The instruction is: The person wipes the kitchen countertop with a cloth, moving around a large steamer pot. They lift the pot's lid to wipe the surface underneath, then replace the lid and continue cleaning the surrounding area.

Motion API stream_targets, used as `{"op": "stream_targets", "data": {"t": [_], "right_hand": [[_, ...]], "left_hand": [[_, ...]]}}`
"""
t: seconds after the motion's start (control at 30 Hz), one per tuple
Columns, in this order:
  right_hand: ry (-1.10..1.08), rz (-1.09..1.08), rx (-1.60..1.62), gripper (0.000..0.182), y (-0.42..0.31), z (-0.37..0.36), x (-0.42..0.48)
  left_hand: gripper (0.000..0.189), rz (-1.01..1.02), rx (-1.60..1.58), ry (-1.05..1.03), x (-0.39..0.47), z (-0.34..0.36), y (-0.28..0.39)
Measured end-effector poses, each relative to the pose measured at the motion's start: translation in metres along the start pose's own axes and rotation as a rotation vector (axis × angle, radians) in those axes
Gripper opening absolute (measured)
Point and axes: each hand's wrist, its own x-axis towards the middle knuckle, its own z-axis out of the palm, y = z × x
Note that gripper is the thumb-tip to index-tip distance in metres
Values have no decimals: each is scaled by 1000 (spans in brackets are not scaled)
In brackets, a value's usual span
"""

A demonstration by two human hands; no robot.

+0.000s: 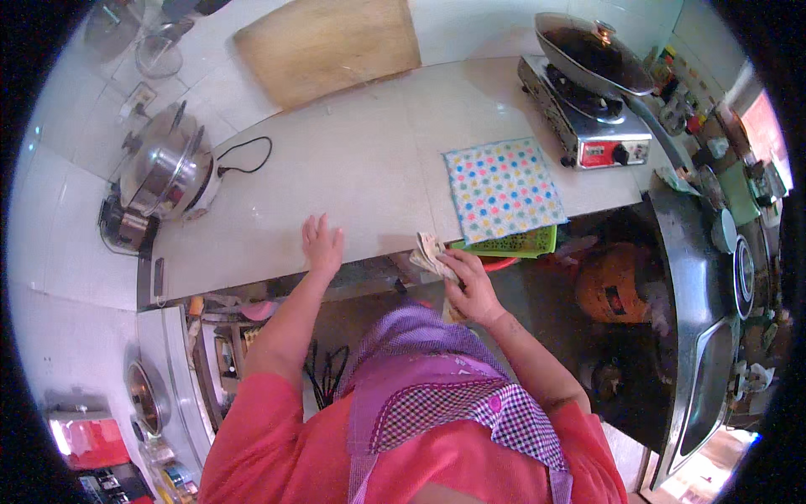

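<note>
My left hand (322, 244) is over the front part of the pale countertop (352, 170), fingers apart, with nothing in it. At the counter's front edge, my right hand (469, 286) grips a crumpled, folded cream-coloured cloth (431, 254); its folds stick up past the thumb and fingers. Just beyond the right hand lies a square white cloth with coloured dots (504, 188), spread flat on the counter. Its near edge overhangs a green plastic basket (526, 242), which is below the counter top.
A gas stove (598, 135) bears a lidded wok (592, 57) at the back right. A steel lidded pot (167, 170) with a cord stands left. A wooden board (334, 50) leans on the wall. A steel sink (705, 390) is at right; an orange gas cylinder (614, 283) stands below.
</note>
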Motion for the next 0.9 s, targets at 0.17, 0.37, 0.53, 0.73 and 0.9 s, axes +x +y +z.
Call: {"op": "stream_targets", "data": {"t": [0.17,0.37,0.53,0.73,0.9], "right_hand": [[94,-56,-75,46,-25,34,53],[183,85,-381,54,13,81,98],[17,450,-817,64,30,152,119],[-43,443,-887,66,-3,287,179],[-210,330,-16,56,-66,367,213]], "left_hand": [[56,-139,32,105,-2,-11,-58],[62,-177,28,24,18,-26,-109],[67,-70,5,-102,32,-51,-151],[62,138,-119,-122,47,-60,-164],[58,274,-496,-177,64,-49,-154]]}}
